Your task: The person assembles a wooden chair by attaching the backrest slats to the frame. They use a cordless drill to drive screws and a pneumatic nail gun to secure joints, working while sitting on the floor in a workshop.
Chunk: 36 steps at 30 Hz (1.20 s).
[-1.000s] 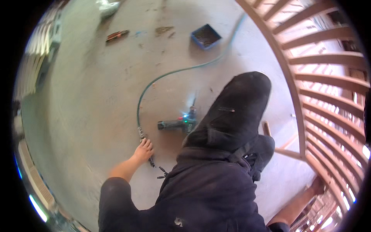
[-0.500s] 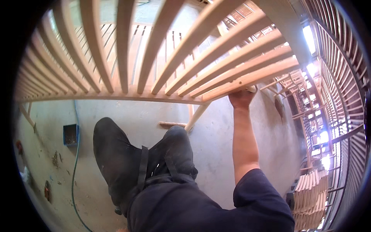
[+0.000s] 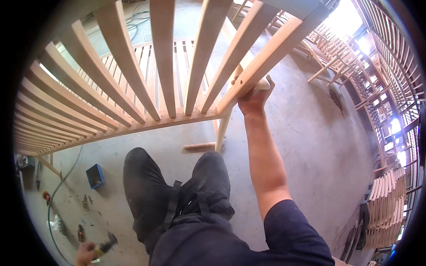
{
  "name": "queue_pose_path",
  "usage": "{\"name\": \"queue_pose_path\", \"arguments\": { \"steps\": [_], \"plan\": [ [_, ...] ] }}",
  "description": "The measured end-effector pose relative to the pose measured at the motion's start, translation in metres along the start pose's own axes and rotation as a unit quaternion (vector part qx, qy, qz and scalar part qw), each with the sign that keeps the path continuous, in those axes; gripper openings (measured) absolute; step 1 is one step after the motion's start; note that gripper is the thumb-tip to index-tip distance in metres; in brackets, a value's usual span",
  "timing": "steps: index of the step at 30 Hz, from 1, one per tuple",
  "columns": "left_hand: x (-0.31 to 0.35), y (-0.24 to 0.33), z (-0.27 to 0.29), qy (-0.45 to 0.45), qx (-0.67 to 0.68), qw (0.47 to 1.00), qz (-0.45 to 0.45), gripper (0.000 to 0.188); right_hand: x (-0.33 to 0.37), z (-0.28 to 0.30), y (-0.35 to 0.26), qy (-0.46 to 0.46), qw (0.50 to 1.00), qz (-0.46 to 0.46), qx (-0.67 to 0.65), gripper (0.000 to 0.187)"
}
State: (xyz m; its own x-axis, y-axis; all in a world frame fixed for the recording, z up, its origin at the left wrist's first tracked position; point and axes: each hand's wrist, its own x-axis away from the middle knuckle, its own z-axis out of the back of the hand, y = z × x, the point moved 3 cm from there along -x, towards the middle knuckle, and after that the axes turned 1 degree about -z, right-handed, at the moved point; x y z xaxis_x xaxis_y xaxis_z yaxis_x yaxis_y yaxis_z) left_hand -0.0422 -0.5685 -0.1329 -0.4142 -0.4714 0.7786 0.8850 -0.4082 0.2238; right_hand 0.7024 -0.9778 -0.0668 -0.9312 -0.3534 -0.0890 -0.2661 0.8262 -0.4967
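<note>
A pale wooden slatted bench stands in front of me, its curved back slats fanning across the upper view. My right hand is closed on the wooden armrest beside the bench's end post; the wood hides some of its fingers. Low at the left, my left hand is closed round a black and yellow hand tool with a dark, hammer-like head. Motion blurs that tool, and it is held above the floor.
A blue box of small dark parts sits on the floor. A hose runs along the left, near an orange-handled tool. A wooden strip lies by the bench leg. Stacked wooden pieces and chair frames stand right.
My left hand has come into view at lower left with the hand tool. The view has shifted, and my right hand, still on the armrest, appears farther left and higher.
</note>
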Motion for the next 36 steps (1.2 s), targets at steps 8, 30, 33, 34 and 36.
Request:
{"name": "queue_pose_path", "arguments": {
  "steps": [8,30,33,34,36],
  "plan": [
    [0.005,0.333,0.011,-0.104,0.339,0.855,-0.377,0.092,-0.009,0.035,-0.001,0.047,0.995,0.054,0.062,0.075],
    [0.01,0.644,-0.071,-0.373,0.298,0.591,-0.65,0.061,0.232,0.015,0.087,0.007,0.898,0.012,0.439,0.053],
    [0.051,0.67,-0.047,-0.344,0.339,0.527,-0.699,0.062,0.226,0.009,0.059,0.076,0.799,0.052,0.594,0.044],
    [0.065,0.673,-0.046,-0.297,0.367,0.555,-0.685,0.051,0.224,0.001,0.047,0.088,0.797,0.073,0.593,0.043],
    [0.05,0.666,-0.054,-0.265,0.437,0.623,-0.591,0.039,0.225,-0.002,0.042,0.115,0.78,0.086,0.609,0.045]
  ]
}}
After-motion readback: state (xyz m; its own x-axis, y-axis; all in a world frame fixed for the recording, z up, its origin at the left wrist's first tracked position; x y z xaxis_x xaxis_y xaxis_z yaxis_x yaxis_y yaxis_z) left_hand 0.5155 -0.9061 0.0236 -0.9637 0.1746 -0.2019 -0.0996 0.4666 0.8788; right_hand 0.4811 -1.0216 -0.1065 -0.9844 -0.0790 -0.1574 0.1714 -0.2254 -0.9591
